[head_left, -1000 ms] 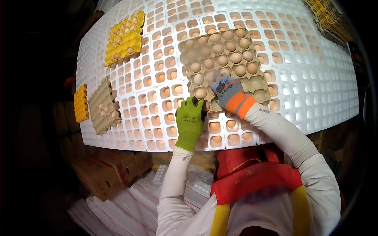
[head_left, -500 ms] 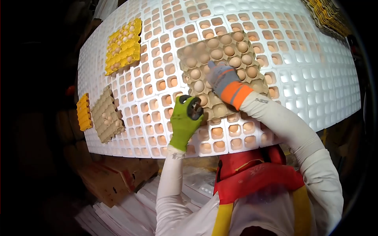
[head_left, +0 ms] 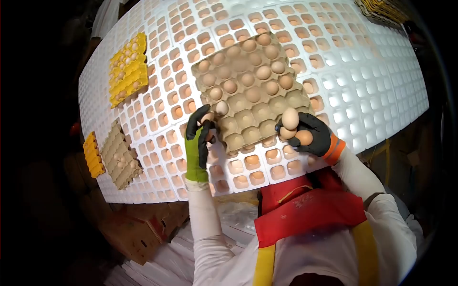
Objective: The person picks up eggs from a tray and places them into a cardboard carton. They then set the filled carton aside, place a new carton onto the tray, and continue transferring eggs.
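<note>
A grey-brown cardboard egg tray (head_left: 260, 113) lies on white foam trays; eggs fill its far part, and most cups near me are bare. At its right near corner, my right hand (head_left: 312, 136), in a black-palmed glove with an orange cuff, is turned palm up and holds three eggs (head_left: 290, 118). My left hand (head_left: 198, 143), in a green and black glove, is curled around eggs (head_left: 208, 117) at the tray's left edge; how many is partly hidden by its fingers. One egg (head_left: 222, 108) sits in the cup beside my left fingers.
White foam trays (head_left: 350, 102) cover the table, many cups holding eggs. At the left are a yellow tray with eggs (head_left: 129, 69), a smaller yellow tray (head_left: 93, 155) and another cardboard tray (head_left: 119, 155). Stacked trays (head_left: 381, 10) stand far right. Cardboard boxes (head_left: 131, 236) sit below.
My right hand has moved from over the cardboard tray to its right near corner, turned up with eggs now showing in it. The view has shifted slightly. Several near cups are now uncovered.
</note>
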A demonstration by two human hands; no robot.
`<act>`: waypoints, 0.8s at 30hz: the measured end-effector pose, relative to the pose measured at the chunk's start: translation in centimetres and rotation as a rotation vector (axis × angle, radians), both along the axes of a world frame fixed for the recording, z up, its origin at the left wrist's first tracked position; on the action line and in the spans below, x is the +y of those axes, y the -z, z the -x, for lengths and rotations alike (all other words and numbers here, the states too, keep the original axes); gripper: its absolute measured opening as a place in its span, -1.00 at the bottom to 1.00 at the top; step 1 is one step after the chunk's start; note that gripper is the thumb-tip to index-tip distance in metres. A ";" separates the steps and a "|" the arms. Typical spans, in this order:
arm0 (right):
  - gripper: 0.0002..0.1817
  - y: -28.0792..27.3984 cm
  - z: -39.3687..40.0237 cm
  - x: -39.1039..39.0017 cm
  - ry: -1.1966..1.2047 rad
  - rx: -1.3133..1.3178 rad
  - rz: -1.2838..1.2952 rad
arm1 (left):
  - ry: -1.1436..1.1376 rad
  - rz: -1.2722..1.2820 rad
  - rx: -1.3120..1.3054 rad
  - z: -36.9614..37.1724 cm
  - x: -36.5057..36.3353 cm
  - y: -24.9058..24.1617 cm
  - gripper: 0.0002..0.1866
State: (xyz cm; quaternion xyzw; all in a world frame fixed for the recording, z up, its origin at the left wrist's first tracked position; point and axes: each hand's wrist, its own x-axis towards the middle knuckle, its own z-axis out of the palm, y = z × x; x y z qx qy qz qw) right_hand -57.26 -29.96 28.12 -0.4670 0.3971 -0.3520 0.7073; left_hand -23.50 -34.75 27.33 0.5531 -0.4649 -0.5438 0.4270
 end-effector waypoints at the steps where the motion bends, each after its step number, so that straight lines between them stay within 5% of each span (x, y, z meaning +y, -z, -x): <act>1: -0.48 0.4 0.4 0.9 -0.015 0.048 0.079 | 0.100 0.167 -0.237 0.0 -1.4 1.1 -0.58; 3: -0.50 0.6 0.7 2.2 -0.022 0.079 0.168 | 0.190 0.415 -1.127 2.0 -2.8 -0.4 -0.56; 4: -0.50 0.5 0.9 3.0 -0.006 -0.051 -0.019 | 0.292 0.439 -1.294 2.6 -3.5 -0.6 -0.46; 7: -0.50 0.3 2.1 6.0 0.012 -0.332 -0.444 | 0.383 0.458 -1.458 3.1 -4.9 -0.1 -0.57; 10: -0.50 2.0 4.7 12.1 0.223 -0.485 -0.551 | 0.468 0.415 -1.396 3.7 -5.8 -1.2 -0.66; 11: -0.58 2.0 5.9 13.7 0.248 -0.071 0.080 | 0.484 0.316 -1.369 4.5 -5.7 -2.8 -0.67; 13: -0.60 -1.2 8.6 14.0 0.436 -0.073 -0.540 | 0.366 0.349 -1.139 2.8 -5.4 -2.5 -0.66; 14: -0.61 1.2 8.5 15.1 0.732 0.027 -0.260 | 0.301 0.271 -0.918 2.3 -4.9 -2.4 -0.65; 15: -0.61 2.4 8.3 15.2 0.999 0.214 0.024 | 0.234 0.189 -0.697 3.2 -4.6 -3.1 -0.65; 17: -0.62 1.1 11.1 16.0 0.664 1.165 0.165 | 0.281 0.119 -0.344 7.1 -2.2 -1.9 -0.58; 20: -0.58 2.8 11.6 16.6 0.709 1.240 0.130 | 0.577 0.369 -0.171 21.2 2.7 -1.9 -0.50; 24: -0.60 3.3 13.5 15.9 0.870 1.099 0.299 | 0.713 0.523 -0.598 31.4 7.1 2.4 -0.59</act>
